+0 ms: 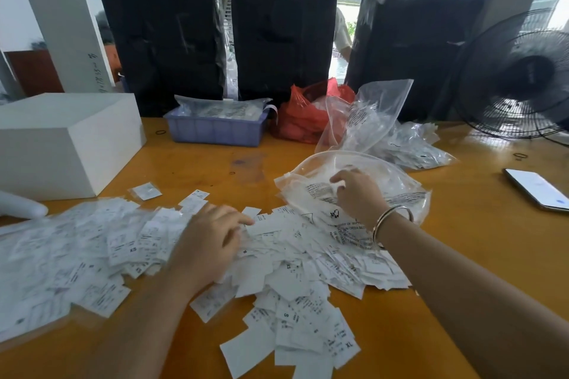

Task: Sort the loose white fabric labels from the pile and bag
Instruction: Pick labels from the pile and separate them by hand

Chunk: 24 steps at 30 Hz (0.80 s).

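Labels [286, 258] heaped loose on counter [462, 255], likely featherlight, limp, prone to scatter; left hand [206, 243] presses flat-fingered into pile, right hand [357, 191] pinches crinkly clear bag [363, 181]; best pinched by edges.

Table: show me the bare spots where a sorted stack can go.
Bare wood lies between the white box, the blue bin and the label pile. More lies right of the right hand, between the bag and the phone. The near middle is crowded with labels.
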Each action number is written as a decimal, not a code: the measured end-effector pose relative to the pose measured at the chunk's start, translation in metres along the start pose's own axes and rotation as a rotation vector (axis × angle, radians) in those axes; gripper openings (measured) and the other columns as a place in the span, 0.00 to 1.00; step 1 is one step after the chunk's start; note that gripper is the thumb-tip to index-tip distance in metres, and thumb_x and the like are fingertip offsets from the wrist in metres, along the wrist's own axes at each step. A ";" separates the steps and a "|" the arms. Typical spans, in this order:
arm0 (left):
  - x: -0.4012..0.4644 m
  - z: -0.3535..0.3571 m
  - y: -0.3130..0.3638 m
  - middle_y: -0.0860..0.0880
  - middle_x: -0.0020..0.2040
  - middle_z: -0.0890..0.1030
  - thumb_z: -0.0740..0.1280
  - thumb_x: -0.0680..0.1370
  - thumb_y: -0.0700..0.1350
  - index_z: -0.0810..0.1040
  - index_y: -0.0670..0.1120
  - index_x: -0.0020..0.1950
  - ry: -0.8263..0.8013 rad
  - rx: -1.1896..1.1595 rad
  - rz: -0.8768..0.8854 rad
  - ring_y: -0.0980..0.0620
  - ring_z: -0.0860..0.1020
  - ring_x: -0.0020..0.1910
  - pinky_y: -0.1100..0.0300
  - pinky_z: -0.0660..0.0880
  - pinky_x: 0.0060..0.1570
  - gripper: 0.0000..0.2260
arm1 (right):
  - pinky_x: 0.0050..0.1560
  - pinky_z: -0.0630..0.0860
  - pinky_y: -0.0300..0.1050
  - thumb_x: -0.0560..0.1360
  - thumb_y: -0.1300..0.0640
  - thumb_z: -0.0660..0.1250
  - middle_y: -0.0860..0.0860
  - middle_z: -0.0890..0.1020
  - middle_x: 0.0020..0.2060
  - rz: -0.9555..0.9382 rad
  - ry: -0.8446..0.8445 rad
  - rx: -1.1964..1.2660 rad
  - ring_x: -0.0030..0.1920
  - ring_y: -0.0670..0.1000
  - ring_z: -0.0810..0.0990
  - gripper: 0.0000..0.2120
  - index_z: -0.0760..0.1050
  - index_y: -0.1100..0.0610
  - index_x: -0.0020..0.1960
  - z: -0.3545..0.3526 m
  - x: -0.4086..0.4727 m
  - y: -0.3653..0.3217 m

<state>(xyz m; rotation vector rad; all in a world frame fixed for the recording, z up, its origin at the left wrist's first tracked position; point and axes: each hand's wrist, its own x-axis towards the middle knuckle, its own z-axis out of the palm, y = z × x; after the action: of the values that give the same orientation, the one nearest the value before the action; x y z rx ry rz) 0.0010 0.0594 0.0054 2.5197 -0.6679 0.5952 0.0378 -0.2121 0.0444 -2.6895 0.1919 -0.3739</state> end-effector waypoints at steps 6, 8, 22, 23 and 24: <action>0.000 0.015 0.001 0.65 0.50 0.71 0.61 0.80 0.48 0.77 0.56 0.60 -0.182 -0.098 0.052 0.68 0.68 0.50 0.73 0.64 0.46 0.11 | 0.55 0.73 0.50 0.77 0.62 0.59 0.59 0.77 0.56 0.067 -0.171 -0.211 0.55 0.60 0.76 0.12 0.72 0.62 0.59 0.011 0.011 0.012; 0.000 0.017 0.000 0.65 0.50 0.70 0.61 0.80 0.48 0.78 0.56 0.59 -0.195 -0.110 0.035 0.69 0.68 0.50 0.73 0.65 0.46 0.10 | 0.46 0.73 0.46 0.74 0.65 0.60 0.57 0.78 0.44 0.055 -0.129 -0.243 0.46 0.59 0.76 0.06 0.73 0.60 0.40 0.011 0.013 0.012; 0.000 0.017 0.001 0.63 0.52 0.73 0.62 0.80 0.47 0.79 0.57 0.57 -0.206 -0.173 -0.007 0.64 0.71 0.52 0.67 0.70 0.49 0.09 | 0.48 0.77 0.52 0.75 0.60 0.66 0.57 0.82 0.40 0.121 0.158 0.280 0.44 0.59 0.80 0.09 0.79 0.65 0.40 0.006 0.005 0.013; 0.000 0.017 0.001 0.63 0.52 0.73 0.62 0.80 0.47 0.79 0.57 0.57 -0.205 -0.177 -0.008 0.63 0.72 0.52 0.66 0.71 0.49 0.09 | 0.48 0.77 0.53 0.75 0.60 0.66 0.59 0.82 0.41 0.125 0.188 0.343 0.45 0.60 0.79 0.10 0.78 0.67 0.42 0.004 0.004 0.012; 0.000 0.017 0.001 0.63 0.52 0.73 0.62 0.80 0.47 0.79 0.57 0.57 -0.206 -0.180 -0.012 0.63 0.72 0.52 0.65 0.72 0.49 0.09 | 0.47 0.76 0.54 0.75 0.60 0.65 0.61 0.82 0.42 0.126 0.196 0.382 0.44 0.61 0.79 0.10 0.77 0.69 0.44 0.003 0.003 0.011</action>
<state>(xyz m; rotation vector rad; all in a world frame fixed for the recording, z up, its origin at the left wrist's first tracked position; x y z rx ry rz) 0.0049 0.0494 -0.0082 2.4328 -0.7440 0.2599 0.0403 -0.2215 0.0377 -2.2529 0.3119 -0.5723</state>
